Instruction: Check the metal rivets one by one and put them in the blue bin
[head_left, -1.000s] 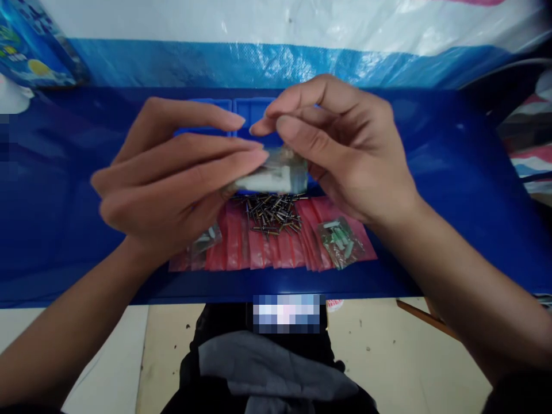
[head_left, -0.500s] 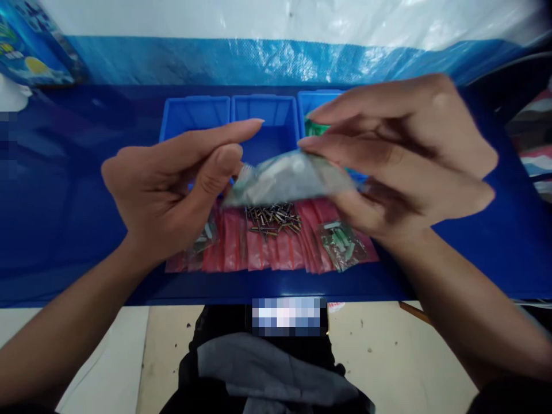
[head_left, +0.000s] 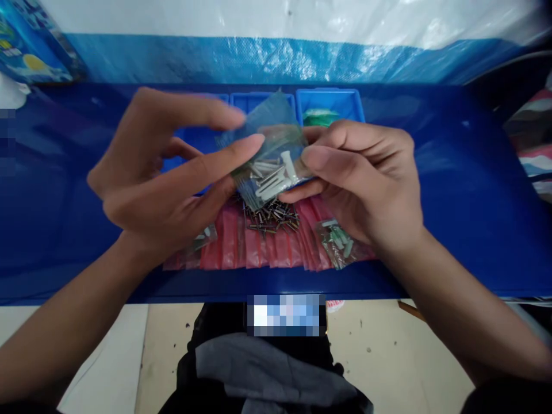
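A small clear zip bag [head_left: 269,129] with white wall plugs and thin screws inside is held up over the table, tilted, its upper flap standing up. My right hand [head_left: 366,178] pinches its lower right edge between thumb and fingers. My left hand [head_left: 168,172] grips the bag's left side, one finger lying across the front; its upper finger is raised and blurred. Beneath the bag, a pile of loose screws [head_left: 273,218] lies on a row of red plastic bags [head_left: 259,250]. Another clear bag of plugs [head_left: 338,244] lies near my right wrist.
Blue bins stand in a row behind my hands; the right bin [head_left: 330,98] holds green material. A partly hidden clear bag [head_left: 204,236] lies at the row's left. The blue table [head_left: 466,218] ends at my lap, where a phone with a blurred screen rests.
The bag has turned from nearly flat to facing me, showing its contents. My right hand moved left and lower; my left hand came onto the bag, its upper finger lifting.
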The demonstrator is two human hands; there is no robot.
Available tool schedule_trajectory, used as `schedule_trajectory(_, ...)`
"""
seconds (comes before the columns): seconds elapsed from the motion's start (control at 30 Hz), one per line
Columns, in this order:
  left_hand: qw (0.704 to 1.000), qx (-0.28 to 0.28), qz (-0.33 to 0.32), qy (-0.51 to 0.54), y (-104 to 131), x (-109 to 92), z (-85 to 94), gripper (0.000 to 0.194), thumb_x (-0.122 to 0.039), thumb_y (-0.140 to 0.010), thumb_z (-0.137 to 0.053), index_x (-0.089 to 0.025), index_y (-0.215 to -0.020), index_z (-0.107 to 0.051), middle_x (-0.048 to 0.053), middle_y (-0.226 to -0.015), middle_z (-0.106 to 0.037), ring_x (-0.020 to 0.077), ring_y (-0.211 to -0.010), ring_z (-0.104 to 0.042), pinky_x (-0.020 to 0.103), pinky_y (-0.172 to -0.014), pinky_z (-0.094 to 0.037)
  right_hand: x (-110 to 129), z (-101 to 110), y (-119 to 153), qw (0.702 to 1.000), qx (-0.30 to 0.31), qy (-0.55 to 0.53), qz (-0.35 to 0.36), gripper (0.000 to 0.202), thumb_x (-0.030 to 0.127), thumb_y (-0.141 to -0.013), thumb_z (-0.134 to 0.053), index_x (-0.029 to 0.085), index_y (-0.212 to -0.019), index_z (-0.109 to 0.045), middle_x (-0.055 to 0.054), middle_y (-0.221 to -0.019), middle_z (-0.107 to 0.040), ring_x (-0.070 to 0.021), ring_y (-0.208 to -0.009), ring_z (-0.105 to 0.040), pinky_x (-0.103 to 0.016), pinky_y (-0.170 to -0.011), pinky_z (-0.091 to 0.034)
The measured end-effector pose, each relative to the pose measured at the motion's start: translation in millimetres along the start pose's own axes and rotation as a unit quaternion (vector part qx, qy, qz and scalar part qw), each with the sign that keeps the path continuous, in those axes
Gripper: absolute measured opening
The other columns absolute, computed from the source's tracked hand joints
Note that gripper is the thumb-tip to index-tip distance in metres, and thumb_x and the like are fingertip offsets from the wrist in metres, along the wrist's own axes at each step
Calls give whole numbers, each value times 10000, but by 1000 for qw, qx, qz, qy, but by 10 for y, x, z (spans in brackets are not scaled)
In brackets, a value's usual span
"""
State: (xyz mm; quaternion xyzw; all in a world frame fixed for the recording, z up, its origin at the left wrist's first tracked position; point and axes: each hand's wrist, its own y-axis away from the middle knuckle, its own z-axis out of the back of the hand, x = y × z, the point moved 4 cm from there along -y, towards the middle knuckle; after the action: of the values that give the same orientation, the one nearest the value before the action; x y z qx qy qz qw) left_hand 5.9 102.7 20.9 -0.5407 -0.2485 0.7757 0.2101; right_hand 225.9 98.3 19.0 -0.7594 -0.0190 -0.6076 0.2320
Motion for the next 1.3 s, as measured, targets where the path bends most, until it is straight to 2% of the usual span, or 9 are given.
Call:
schedule_trajectory(0.1,999,16,-14,-23,123,-83,-106,266,-518,-1016,-694,-315,-1175,-760,16,-959,-776,234,-1087,-776,300,-708,-679,64,-22,28,999,29,13,8,107,354,-985,-752,332,-926,-838,-2,-1219,-807,-330,-1463,-619,-353,-653,-755)
schedule_trajectory(0.17,998,21,-35,-45,195,-132,-131,281,-521,-1034,-668,-350,-1242,-747,3,-947,-785,224,-1058,-786,305,-706,-675,115,-51,65,997,33,67,36,145,318,-1019,-701,372,-1034,-835,23,-1195,-804,-292,-1486,-598,-361,-675,-737)
schedule_trajectory(0.33,980,23,-163,-109,194,-224,-98,273,-353,-1038,-699,-413,-1302,-737,-52,-923,-811,171,-908,-805,287,-700,-649,225,-8,63,957,-35,260,123,202,223,-953,-794,409,-1026,-824,84,-1041,-810,-211,-1010,-772,-403,-861,-675)
schedule_trajectory(0.47,970,32,-209,-117,92,-263,-79,395,-121,-989,-715,-348,-1310,-746,-74,-877,-816,100,-719,-762,240,-681,-622,337,437,-119,913,-121,363,146,148,285,-959,-797,405,-1046,-803,33,-907,-770,-214,-866,-715,-397,-786,-604)
schedule_trajectory(0.53,972,29,-196,-126,57,-253,-69,369,-110,-989,-712,-343,-1272,-761,-78,-888,-814,91,-705,-745,240,-656,-609,338,768,-232,906,-130,389,103,173,334,-937,-831,380,-1102,-805,18,-896,-781,-199,-849,-713,-372,-775,-570)
schedule_trajectory(0.7,968,28,-207,-137,37,-215,-48,324,-78,-964,-732,-288,-1206,-777,-54,-986,-808,95,-779,-742,232,-611,-544,204,1278,-363,888,-74,455,-9,199,376,-839,-896,269,-1000,-850,-31,-886,-817,-154,-678,-648,-346,-636,-474)
schedule_trajectory(0.97,959,49,-219,-176,40,-249,-73,306,-107,-957,-725,-309,-1184,-759,-17,-1030,-812,77,-584,-610,268,-595,-569,133,1076,-357,803,-22,595,31,238,416,-926,-819,302,-1135,-816,-105,-1272,-764,-329,-1162,-652,-521,-1026,-510)
schedule_trajectory(1.07,958,55,-217,-178,42,-254,-71,285,-100,-954,-724,-280,-1172,-765,1,-1022,-809,84,-616,-637,264,-612,-578,142,1012,-338,797,8,600,62,321,387,-983,-754,320,-1296,-754,-77,-1396,-741,-333,-1300,-661,-554,-1151,-500)
schedule_trajectory(1.3,944,67,-265,-186,57,-220,-68,280,-85,-942,-730,-227,-1183,-752,1,-1031,-796,116,-763,-730,247,-652,-543,49,1003,-299,772,61,632,37,204,362,-1008,-714,283,-1168,-812,-71,-1244,-811,-373,-1442,-617,-605,-1198,-537)
